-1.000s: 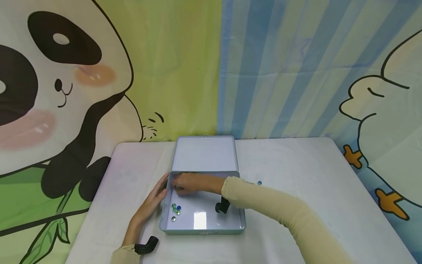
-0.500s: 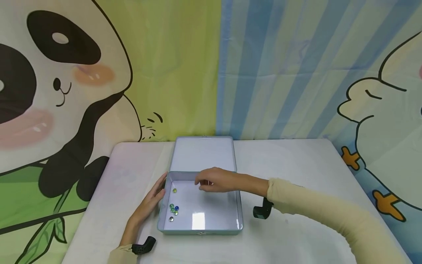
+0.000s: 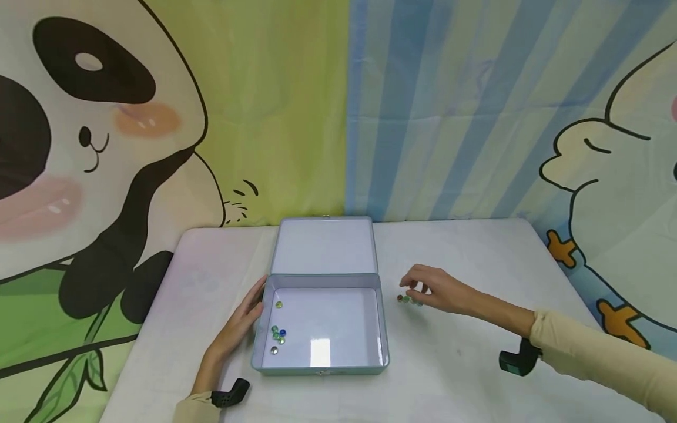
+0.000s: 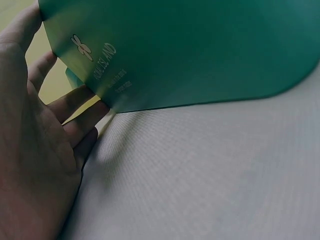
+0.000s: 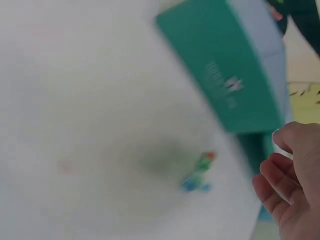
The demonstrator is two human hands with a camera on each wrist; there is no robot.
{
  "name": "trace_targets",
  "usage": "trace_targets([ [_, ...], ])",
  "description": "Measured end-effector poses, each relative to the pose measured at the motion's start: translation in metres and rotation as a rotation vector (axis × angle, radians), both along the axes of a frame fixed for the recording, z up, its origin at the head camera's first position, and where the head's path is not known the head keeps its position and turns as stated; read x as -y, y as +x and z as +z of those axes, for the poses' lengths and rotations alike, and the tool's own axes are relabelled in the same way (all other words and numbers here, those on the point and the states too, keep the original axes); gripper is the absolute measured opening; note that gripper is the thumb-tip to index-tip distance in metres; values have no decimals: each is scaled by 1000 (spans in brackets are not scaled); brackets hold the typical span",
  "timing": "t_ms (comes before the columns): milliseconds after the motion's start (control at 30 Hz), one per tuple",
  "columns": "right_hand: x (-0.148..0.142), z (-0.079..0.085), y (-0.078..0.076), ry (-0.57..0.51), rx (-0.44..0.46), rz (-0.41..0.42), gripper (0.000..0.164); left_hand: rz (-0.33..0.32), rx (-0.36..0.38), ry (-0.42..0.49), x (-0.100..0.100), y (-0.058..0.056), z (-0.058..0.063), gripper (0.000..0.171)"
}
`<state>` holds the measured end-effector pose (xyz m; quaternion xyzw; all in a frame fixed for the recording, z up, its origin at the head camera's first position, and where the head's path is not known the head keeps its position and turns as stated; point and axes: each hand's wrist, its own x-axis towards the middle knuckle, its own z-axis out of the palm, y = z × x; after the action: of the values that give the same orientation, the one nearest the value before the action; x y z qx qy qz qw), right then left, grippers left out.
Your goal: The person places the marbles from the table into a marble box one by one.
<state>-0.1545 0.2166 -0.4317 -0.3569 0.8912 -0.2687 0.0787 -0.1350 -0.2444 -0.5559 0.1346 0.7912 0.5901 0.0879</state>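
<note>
**White cloth-covered worktop (image 3: 449, 382) bears an open green rectangular tin box (image 3: 349, 320)**

The box's pale lid (image 3: 324, 247) stands raised at its back edge. Against the box's left wall rests the left hand (image 3: 238, 326), fingers nearly straight. Right of the box hangs the right hand (image 3: 441, 289), fingers loosely bent, thumb apart, nothing visible in its grasp. Near its fingertips, right of the box, lie small round glass marbles (image 3: 406, 299), reddish, green and blue. Inside the box, towards its left wall, lie more marbles, including a dark blue marble (image 3: 282, 332).
</note>
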Motion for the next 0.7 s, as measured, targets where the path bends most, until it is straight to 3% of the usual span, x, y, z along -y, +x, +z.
trace_targets([
  [200, -39, -34, 10, 72, 44, -47, 20, -12, -13, -13, 1, 0, -1, 59],
  [400, -43, -57, 2, 94, 15, -78, 19, -1, -2, -4, 3, 1, -1, 59],
  [700, -43, -83, -4, 57, -87, -61, 14, 4, 15, 15, 1, 1, 0, 59],
])
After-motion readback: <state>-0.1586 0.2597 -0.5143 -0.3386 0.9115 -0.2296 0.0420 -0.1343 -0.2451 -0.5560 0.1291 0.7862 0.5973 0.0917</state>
